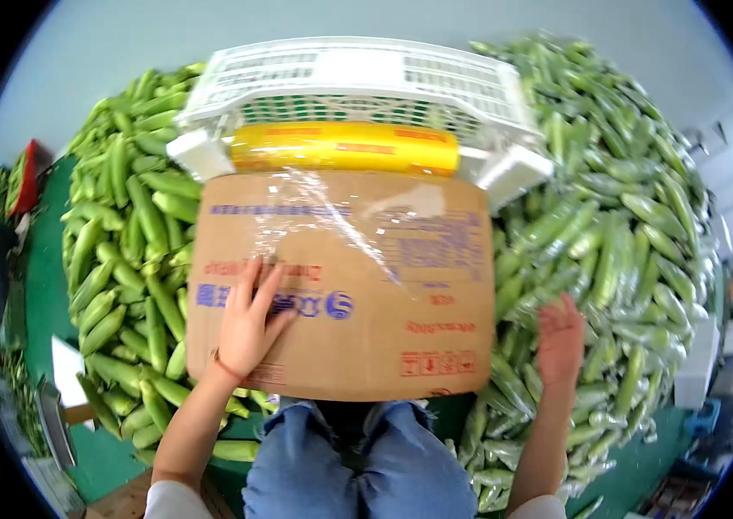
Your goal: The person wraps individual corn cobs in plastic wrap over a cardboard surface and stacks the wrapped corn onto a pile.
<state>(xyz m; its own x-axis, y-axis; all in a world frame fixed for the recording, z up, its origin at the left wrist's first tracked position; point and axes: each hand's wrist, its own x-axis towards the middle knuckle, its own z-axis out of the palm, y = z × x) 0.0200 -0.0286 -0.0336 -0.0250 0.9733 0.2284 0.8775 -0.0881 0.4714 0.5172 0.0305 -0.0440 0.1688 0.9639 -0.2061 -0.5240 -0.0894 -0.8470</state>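
My left hand (249, 316) lies on the cardboard box (366, 346) with its fingers spread, holding nothing. A strip of clear cling film (340, 229) is stretched over the top of the box. It comes from a yellow film roll (345, 147) set behind the box between white supports. To the right of the box, my right hand (561, 336) is over the pile of film-wrapped corn ears (617, 259). Its fingers are a little blurred and loosely bent apart, with nothing seen in them. Whether it touches the corn I cannot tell.
Unwrapped green corn ears (128, 251) are heaped left of the box. A white plastic crate (358, 82) stands behind the film roll. My knees (358, 467) are against the near side of the box. A red object (27, 177) lies at the far left on the green floor (46, 259).
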